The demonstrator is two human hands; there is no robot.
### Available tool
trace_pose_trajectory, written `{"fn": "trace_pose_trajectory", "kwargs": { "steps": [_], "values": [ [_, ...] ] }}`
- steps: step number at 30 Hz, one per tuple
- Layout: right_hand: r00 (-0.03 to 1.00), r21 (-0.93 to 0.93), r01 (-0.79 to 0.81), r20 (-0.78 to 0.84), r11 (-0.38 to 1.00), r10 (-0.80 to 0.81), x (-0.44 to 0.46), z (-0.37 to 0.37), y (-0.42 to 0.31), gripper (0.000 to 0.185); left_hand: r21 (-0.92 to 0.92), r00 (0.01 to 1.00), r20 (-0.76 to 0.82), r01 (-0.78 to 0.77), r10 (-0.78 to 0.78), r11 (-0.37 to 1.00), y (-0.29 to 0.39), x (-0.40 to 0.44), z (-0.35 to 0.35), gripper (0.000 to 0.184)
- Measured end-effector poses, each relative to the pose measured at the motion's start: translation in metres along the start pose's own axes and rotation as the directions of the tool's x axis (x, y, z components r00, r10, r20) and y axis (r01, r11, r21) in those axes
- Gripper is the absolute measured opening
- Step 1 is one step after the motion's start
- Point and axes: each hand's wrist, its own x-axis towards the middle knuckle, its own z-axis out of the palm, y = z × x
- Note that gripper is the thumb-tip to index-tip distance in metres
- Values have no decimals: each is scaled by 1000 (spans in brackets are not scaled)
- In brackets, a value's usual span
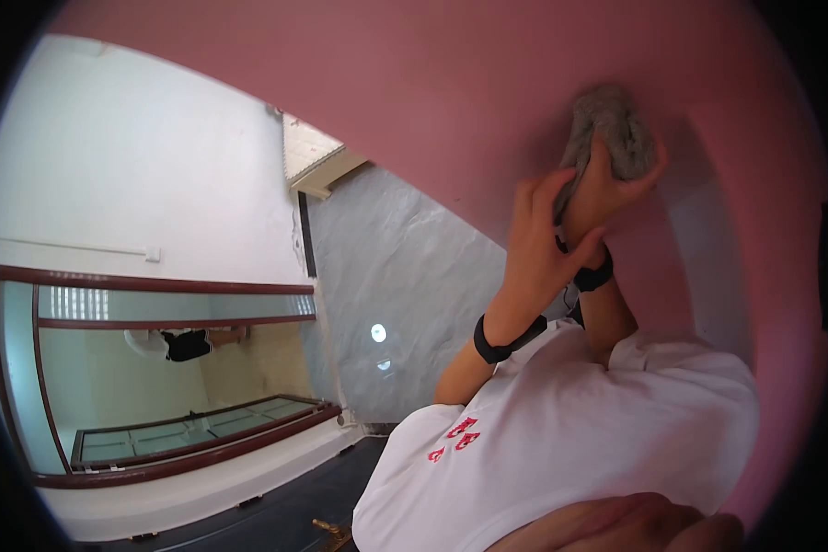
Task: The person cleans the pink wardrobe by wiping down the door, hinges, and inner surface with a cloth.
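Observation:
A bunched grey cloth [630, 138] rests against a broad pink surface [451, 101]. My right hand [607, 189] is closed on it, fingers wrapped into its folds, with a black band on the wrist. My left hand [535, 235] is beside the right hand and wrist, its thumb and fingers spread apart. Its fingertips come close to the cloth's lower edge; whether they touch it I cannot tell. A black band [492, 340] circles the left wrist too.
The pink surface curves around at the right, by a pale grey-violet patch [704, 248]. Below lies a glossy grey floor [405, 267]. A bed-like cream item [308, 152] stands at the far wall. A brown-framed window or glass panel [175, 285] is at the left, with a dark door [276, 506] near the bottom.

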Motion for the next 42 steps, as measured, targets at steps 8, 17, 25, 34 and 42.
{"fn": "trace_pose_trajectory", "kwargs": {
  "steps": [8,17,25,34,42],
  "values": [
    [910,161,120,375,980,-173,-90,61,-34,51,33,959,-205,206,-195,978,-23,-55,-96,84],
    [624,290,-277,779,916,-57,-99,60,-74,61,-181,868,-476,59,-140,982,-23,-57,-117,90],
    [618,350,-452,787,821,5,-33,-6,-89,52,-97,807,-586,-158,72,983,9,-3,-58,93],
    [985,-67,124,132,990,-115,47,-77,-77,33,-29,873,-40,-488,487,872,38,61,48,82],
    [988,-59,-144,46,988,146,82,-70,-28,42,-28,914,-100,-397,392,918,35,90,98,52]
  ]
}}
